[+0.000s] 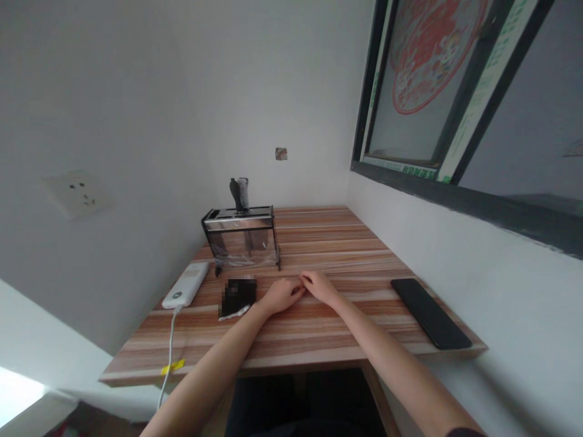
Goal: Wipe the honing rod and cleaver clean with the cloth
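Observation:
My left hand [281,294] rests on the tabletop with its fingers curled inward, and no object shows in it. Against its fingertips lies my right hand [317,285], also with curled fingers and nothing visible in them. The two hands meet near the middle of the table. Left of my left hand is a small black packet-like thing [239,296] with a white lower edge, partly blurred out. Behind it stands a black-framed device [241,237] with clear panels, a metal strip across the top and a black upright handle.
A white power bank [186,285] with a white cable [171,346] lies at the left, by yellow tape [173,366] on the edge. A black phone [430,312] lies at the right of the wood-grain table [319,227]. Walls close in both sides; a dark-framed window [437,164] is at right.

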`<action>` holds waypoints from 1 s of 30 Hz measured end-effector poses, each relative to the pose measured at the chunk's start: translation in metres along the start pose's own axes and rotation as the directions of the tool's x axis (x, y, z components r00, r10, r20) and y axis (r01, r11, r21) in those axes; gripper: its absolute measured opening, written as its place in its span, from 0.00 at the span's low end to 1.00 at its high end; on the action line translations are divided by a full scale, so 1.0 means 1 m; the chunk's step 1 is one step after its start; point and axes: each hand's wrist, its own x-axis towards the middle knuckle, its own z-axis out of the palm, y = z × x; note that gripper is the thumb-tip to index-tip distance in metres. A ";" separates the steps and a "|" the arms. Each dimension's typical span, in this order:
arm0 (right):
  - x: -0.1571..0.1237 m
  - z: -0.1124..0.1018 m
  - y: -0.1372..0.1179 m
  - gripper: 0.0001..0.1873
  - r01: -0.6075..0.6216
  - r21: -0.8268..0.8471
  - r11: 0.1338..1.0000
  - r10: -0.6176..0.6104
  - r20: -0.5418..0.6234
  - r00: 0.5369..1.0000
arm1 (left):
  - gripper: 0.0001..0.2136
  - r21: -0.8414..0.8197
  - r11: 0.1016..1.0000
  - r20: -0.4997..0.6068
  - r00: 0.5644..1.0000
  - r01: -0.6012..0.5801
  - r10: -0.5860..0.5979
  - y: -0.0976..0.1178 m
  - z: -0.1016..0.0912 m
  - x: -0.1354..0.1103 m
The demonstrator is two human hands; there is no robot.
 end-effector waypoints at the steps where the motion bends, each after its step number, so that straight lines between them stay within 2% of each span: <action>1: 0.000 0.000 0.000 0.13 0.001 0.001 1.000 -0.001 0.002 1.000 | 0.10 0.001 1.000 0.001 1.000 0.001 -0.001 0.000 0.000 0.000; 30: 0.000 -0.001 -0.002 0.13 -0.010 -0.014 1.000 0.010 -0.001 1.000 | 0.10 0.002 1.000 0.020 1.000 0.019 -0.019 0.002 -0.003 0.000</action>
